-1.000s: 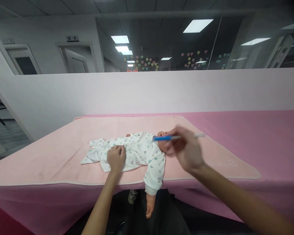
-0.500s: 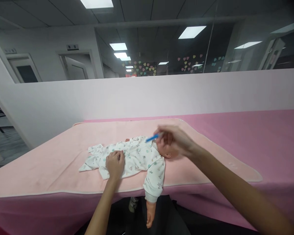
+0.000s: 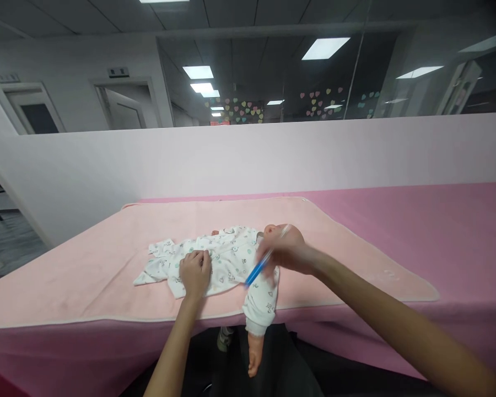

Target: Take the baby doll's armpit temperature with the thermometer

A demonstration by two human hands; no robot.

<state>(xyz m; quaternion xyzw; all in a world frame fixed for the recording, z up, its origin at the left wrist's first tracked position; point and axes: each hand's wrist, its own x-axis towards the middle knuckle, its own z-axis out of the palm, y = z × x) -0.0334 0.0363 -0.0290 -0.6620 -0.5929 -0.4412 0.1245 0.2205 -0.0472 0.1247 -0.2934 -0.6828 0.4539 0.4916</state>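
A baby doll (image 3: 227, 259) in a white printed sleepsuit lies on its back on a pale pink towel (image 3: 107, 264), head to the right. One doll arm (image 3: 257, 325) hangs over the table's front edge. My left hand (image 3: 195, 272) rests closed on the doll's belly. My right hand (image 3: 287, 252) is at the doll's head and shoulder, pinching a thin stick with a blue end (image 3: 257, 270). The blue end points down at the doll's near upper arm.
The towel lies on a long table under a darker pink cloth (image 3: 438, 231). A low white partition wall (image 3: 273, 154) runs behind the table, with dark glass and heart stickers above it. A doorway (image 3: 124, 107) is at the back left.
My right hand has come down from above the doll's face to its shoulder. The blue-ended stick has swung from level to pointing down at the doll's arm. My left hand stays put.
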